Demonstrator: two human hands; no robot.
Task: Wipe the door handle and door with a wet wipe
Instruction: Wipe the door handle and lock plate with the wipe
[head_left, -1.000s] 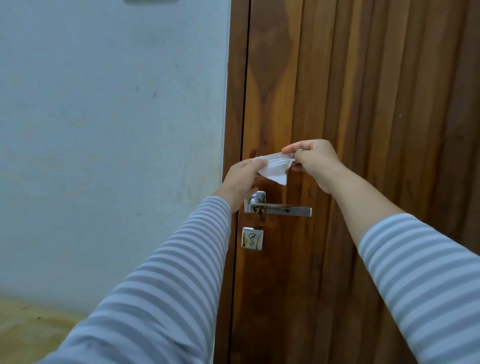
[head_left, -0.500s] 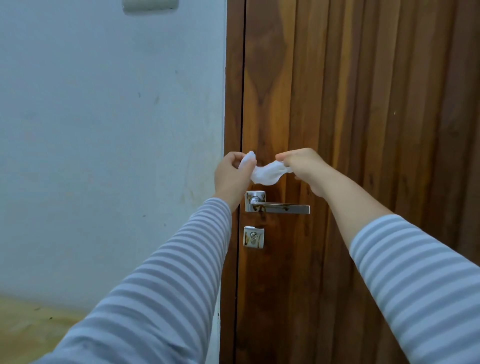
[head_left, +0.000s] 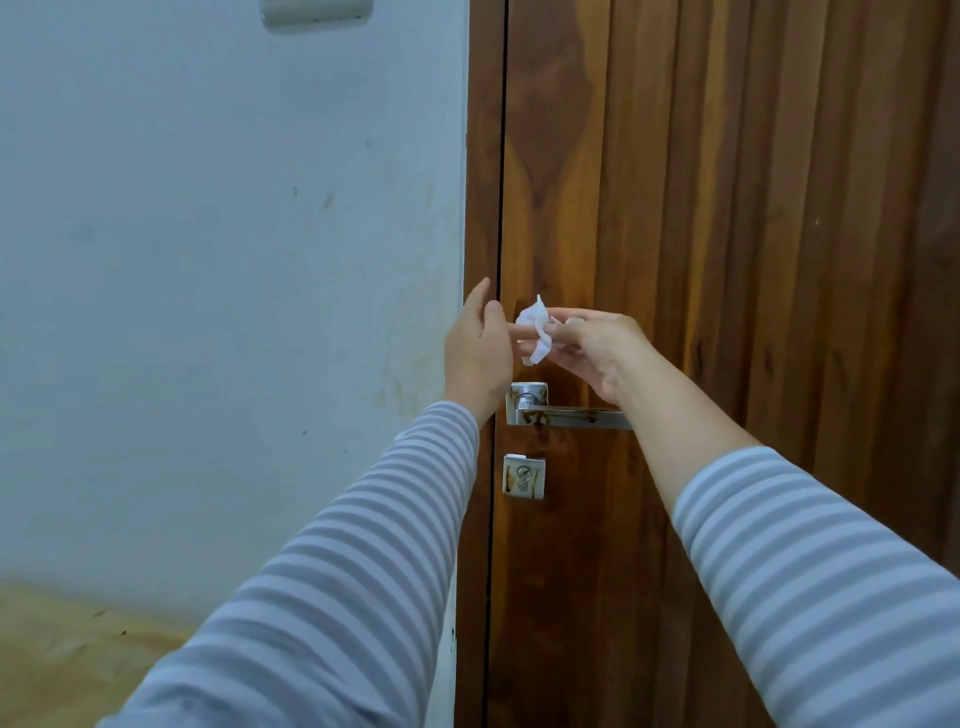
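Note:
A crumpled white wet wipe (head_left: 537, 330) hangs in front of the brown wooden door (head_left: 753, 208), just above the metal lever handle (head_left: 571, 415), which has rusty stains. My right hand (head_left: 597, 348) pinches the wipe from the right with its fingertips. Just left of the wipe is my left hand (head_left: 480, 348), fingers straight and pointing up; one fingertip reaches toward the wipe's left edge. Neither hand touches the handle or the door.
A square metal lock plate (head_left: 523, 476) sits below the handle. The door frame (head_left: 483, 156) meets a pale scuffed wall (head_left: 234, 260) on the left. A light fitting (head_left: 317, 13) is at the wall's top, and wooden floor (head_left: 52, 649) at the lower left.
Both hands pinched the wipe and bunched it up. Now my left hand has loosened with fingers raised, and my right hand holds the crumpled wipe.

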